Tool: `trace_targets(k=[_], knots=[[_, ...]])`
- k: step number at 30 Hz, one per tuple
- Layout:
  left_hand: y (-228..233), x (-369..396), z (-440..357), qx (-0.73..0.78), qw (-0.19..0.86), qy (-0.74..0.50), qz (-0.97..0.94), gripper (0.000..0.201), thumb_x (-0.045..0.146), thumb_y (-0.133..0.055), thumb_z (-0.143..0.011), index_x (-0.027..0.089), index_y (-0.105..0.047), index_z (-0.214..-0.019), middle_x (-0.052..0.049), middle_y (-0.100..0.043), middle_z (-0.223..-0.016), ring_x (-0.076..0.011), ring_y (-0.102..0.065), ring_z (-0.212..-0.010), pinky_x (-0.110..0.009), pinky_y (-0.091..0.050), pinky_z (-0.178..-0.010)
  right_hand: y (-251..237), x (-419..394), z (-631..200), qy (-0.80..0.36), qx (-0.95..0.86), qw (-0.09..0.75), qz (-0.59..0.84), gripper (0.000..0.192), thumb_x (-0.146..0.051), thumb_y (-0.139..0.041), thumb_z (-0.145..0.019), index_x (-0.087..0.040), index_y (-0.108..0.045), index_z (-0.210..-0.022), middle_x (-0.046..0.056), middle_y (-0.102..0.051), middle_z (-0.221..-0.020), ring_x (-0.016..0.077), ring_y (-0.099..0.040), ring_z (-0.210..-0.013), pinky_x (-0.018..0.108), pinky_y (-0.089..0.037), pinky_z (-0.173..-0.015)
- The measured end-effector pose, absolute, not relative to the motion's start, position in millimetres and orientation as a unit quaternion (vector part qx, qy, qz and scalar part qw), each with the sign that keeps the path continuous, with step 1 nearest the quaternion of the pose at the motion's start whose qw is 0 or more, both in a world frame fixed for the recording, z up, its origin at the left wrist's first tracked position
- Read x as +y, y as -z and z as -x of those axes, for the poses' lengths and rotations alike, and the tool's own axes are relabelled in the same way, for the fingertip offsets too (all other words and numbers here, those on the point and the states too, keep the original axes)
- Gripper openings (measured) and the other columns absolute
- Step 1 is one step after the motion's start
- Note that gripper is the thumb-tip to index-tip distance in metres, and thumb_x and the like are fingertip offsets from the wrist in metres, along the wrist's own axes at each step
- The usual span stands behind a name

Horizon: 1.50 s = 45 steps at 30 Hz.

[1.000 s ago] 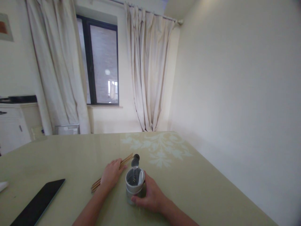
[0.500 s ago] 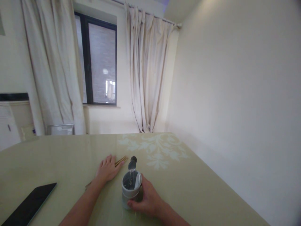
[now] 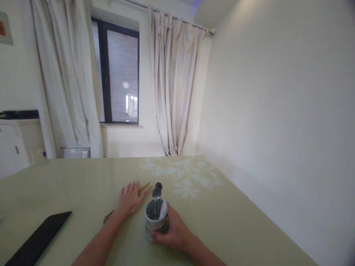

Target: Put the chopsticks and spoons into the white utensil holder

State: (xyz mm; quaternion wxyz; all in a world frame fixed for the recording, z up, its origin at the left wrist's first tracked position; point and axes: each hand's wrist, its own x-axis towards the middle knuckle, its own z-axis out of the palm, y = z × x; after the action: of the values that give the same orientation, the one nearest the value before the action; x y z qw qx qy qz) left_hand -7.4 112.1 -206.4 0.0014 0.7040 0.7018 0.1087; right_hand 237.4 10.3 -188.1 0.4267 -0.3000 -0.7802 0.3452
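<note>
A grey and white utensil cup (image 3: 154,224) stands upright on the table, with my right hand (image 3: 176,231) wrapped round its right side. Inside it are a metal spoon (image 3: 156,192), a white-handled piece (image 3: 163,210) and some small gold tips low down. Behind the cup rises a round dark thing (image 3: 158,186), whose kind I cannot make out. To the left, my left hand (image 3: 130,197) lies palm down with its fingers stretched out, over several thin wooden chopsticks (image 3: 144,187). Their other ends (image 3: 107,216) stick out by my left wrist; the middle is hidden.
A flat black tablet-like slab (image 3: 39,238) lies on the pale green table (image 3: 235,221) at the left. The table's right edge runs beside a bare wall (image 3: 277,111). Curtains (image 3: 177,81) and a window (image 3: 122,74) are beyond the far edge.
The view has shifted slightly. My left hand lies a little differently over the chopsticks, and more of their near ends shows by the wrist. The right hand keeps its hold on the cup.
</note>
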Motion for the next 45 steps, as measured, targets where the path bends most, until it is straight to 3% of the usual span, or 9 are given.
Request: trace_targets(k=[8,14,24,31,35,38,40,42,45], knots=[[209,101,-4,0.703,-0.006,-0.073,-0.708,0.082,0.065,-0.024,-0.101,0.010,-0.043,-0.159,-0.026,-0.035,-0.167,-0.0466,-0.030,-0.155,-0.066,-0.021,-0.122,191,13,-235,-0.356,-0.766,0.438,0.307,0.079,-0.025,-0.091,-0.065,-0.022,-0.058,-0.137,0.011,-0.068,-0.131,0.0308,-0.064,-0.119,0.045,-0.047,-0.107],[203,106,4,0.595,0.019,-0.057,-0.802,0.067,0.050,-0.025,-0.105,0.019,-0.038,-0.163,-0.009,-0.031,-0.172,-0.0292,-0.024,-0.160,-0.051,-0.018,-0.130,191,14,-236,-0.370,-0.759,0.439,0.308,0.083,-0.034,-0.096,-0.064,-0.021,-0.057,-0.136,0.012,-0.068,-0.131,0.0320,-0.064,-0.120,0.044,-0.049,-0.104],[201,74,-1,0.696,-0.023,-0.062,-0.715,0.081,0.061,-0.033,-0.100,0.010,-0.035,-0.163,-0.019,-0.034,-0.168,-0.0375,-0.033,-0.156,-0.060,-0.019,-0.128,191,15,-235,-0.384,-0.751,0.441,0.307,0.085,-0.037,-0.096,-0.063,-0.019,-0.057,-0.136,0.013,-0.068,-0.131,0.0322,-0.064,-0.120,0.043,-0.049,-0.103],[191,67,2,0.618,0.017,-0.066,-0.783,0.066,0.049,-0.027,-0.104,0.019,-0.039,-0.162,-0.010,-0.036,-0.169,-0.0262,-0.032,-0.158,-0.050,-0.023,-0.130,191,15,-233,-0.402,-0.736,0.446,0.312,0.083,-0.036,-0.098,-0.060,-0.021,-0.057,-0.131,0.011,-0.069,-0.128,0.0309,-0.065,-0.116,0.042,-0.051,-0.099],[193,71,-3,0.625,-0.010,-0.090,-0.775,0.063,0.045,-0.034,-0.104,0.015,-0.046,-0.158,-0.013,-0.044,-0.165,-0.0285,-0.041,-0.154,-0.051,-0.023,-0.130,189,14,-234,-0.406,-0.736,0.439,0.317,0.085,-0.040,-0.099,-0.060,-0.021,-0.057,-0.131,0.011,-0.069,-0.128,0.0310,-0.066,-0.116,0.041,-0.053,-0.096],[190,73,-9,0.625,-0.049,-0.164,-0.762,0.054,0.039,-0.039,-0.103,0.015,-0.056,-0.149,-0.015,-0.054,-0.158,-0.0306,-0.046,-0.149,-0.053,-0.020,-0.130,190,15,-235,-0.398,-0.738,0.437,0.326,0.086,-0.040,-0.099,-0.059,-0.021,-0.057,-0.132,0.011,-0.069,-0.129,0.0317,-0.066,-0.117,0.041,-0.053,-0.096],[175,75,-14,0.619,-0.038,-0.237,-0.748,0.046,0.031,-0.038,-0.102,0.015,-0.066,-0.136,-0.016,-0.065,-0.146,-0.0307,-0.056,-0.139,-0.052,-0.030,-0.125,190,15,-236,-0.393,-0.740,0.437,0.327,0.087,-0.038,-0.099,-0.060,-0.022,-0.057,-0.134,0.011,-0.069,-0.129,0.0316,-0.066,-0.116,0.041,-0.053,-0.096],[150,78,-20,0.601,0.035,-0.320,-0.732,0.041,0.028,-0.037,-0.101,0.016,-0.071,-0.119,-0.015,-0.074,-0.129,-0.0289,-0.067,-0.122,-0.046,-0.046,-0.111,188,14,-237,-0.388,-0.745,0.440,0.318,0.085,-0.035,-0.098,-0.062,-0.023,-0.057,-0.135,0.010,-0.070,-0.129,0.0313,-0.066,-0.116,0.042,-0.052,-0.098],[107,77,-30,0.523,0.203,-0.427,-0.709,0.037,0.042,-0.041,-0.101,0.018,-0.070,-0.104,-0.010,-0.078,-0.102,-0.0246,-0.072,-0.096,-0.035,-0.055,-0.087,186,12,-238,-0.384,-0.752,0.441,0.304,0.077,-0.034,-0.093,-0.069,-0.023,-0.057,-0.135,0.010,-0.070,-0.128,0.0308,-0.066,-0.116,0.044,-0.050,-0.102]])
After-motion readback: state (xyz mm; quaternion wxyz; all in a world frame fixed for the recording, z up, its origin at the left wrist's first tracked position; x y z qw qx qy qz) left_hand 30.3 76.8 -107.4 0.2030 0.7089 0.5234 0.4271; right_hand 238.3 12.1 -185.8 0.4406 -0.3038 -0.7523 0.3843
